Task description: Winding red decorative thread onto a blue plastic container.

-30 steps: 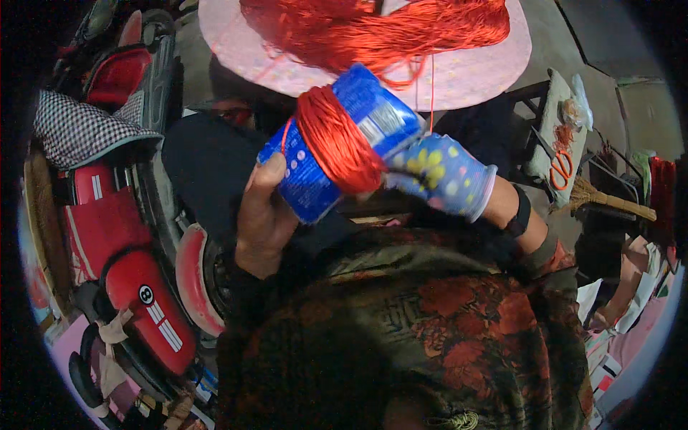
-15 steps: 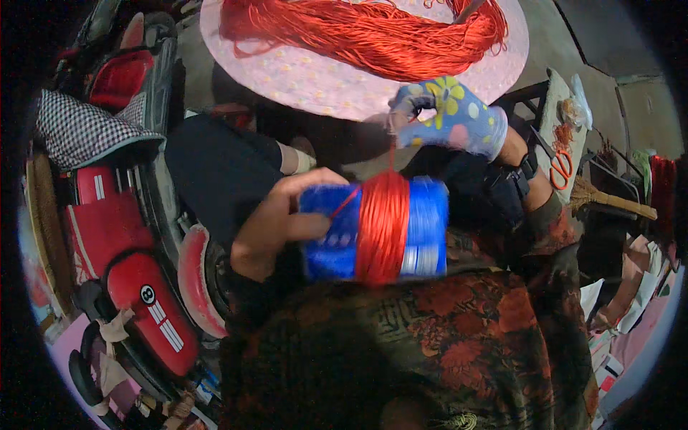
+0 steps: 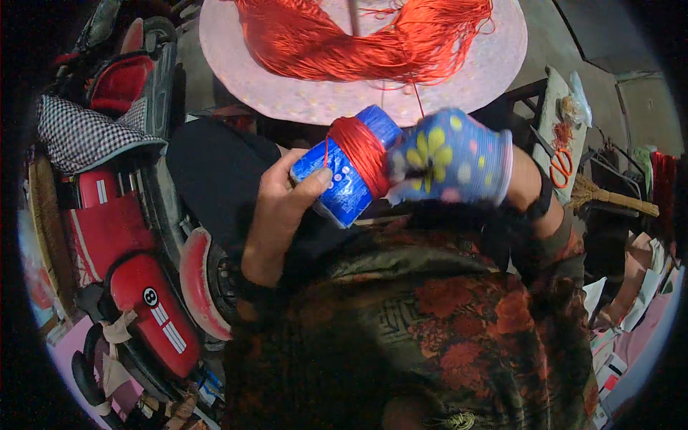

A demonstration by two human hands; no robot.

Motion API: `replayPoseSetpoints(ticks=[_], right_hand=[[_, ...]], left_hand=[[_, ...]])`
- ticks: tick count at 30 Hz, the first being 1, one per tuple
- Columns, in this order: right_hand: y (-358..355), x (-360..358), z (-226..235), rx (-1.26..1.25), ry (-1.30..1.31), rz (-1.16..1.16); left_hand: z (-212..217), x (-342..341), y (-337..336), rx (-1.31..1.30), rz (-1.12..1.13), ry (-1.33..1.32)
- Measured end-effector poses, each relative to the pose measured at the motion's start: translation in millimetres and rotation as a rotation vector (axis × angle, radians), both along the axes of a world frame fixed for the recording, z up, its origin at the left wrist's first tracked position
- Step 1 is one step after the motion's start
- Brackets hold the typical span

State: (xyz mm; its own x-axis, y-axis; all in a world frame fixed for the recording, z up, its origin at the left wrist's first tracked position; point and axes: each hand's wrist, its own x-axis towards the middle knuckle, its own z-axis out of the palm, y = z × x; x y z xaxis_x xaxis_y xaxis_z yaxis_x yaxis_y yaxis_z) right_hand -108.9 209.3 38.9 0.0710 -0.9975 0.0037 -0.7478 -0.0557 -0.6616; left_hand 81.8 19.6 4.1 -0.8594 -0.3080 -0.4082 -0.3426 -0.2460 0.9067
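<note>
My bare left hand (image 3: 278, 204) grips one end of a blue block-shaped pack (image 3: 344, 201), its thumb lying on the front face. Round the middle of the pack runs a thick band of wound red cord (image 3: 360, 152). The pack is tilted, its far end pointing up and right. Close against the wound band, my right hand (image 3: 451, 159), in a blue flowered glove, is closed on the cord; its fingertips are partly blurred. From the glove a thin red strand leads up to a big skein of red cord (image 3: 344, 57) on a round pink table (image 3: 279, 97).
A thin rod (image 3: 352, 16) stands inside the skein's loop. To the right, orange-handled scissors (image 3: 561, 166) lie on a narrow bench, with a straw brush (image 3: 616, 198) beside it. A red vehicle (image 3: 159, 315) with a checked cloth (image 3: 89, 132) occupies the left.
The pack has moved up and left and turned from level to tilted. My gloved right hand has come down from above to the pack's side. The skein has shifted on the table.
</note>
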Motion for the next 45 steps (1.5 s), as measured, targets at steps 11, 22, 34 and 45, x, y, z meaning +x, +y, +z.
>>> replayPoseSetpoints(ticks=[11,22,34,45], right_hand=[[-21.4,4.0,13.2,0.02,-0.275,-0.178],[-42.1,-12.5,-52.2,-0.216,-0.241,-0.34],[34.1,39.6,6.9,-0.172,-0.518,0.068],[-1.0,-21.8,-55.7,0.027,-0.858,-0.275]], left_hand=[[7.1,-1.2,-8.1,0.224,-0.196,-0.056],[22.3,6.8,-27.2,0.273,-0.688,0.311],[30.9,11.9,-38.7,0.025,0.347,0.203],[34.8,14.3,-16.5,0.386,-0.165,0.157]])
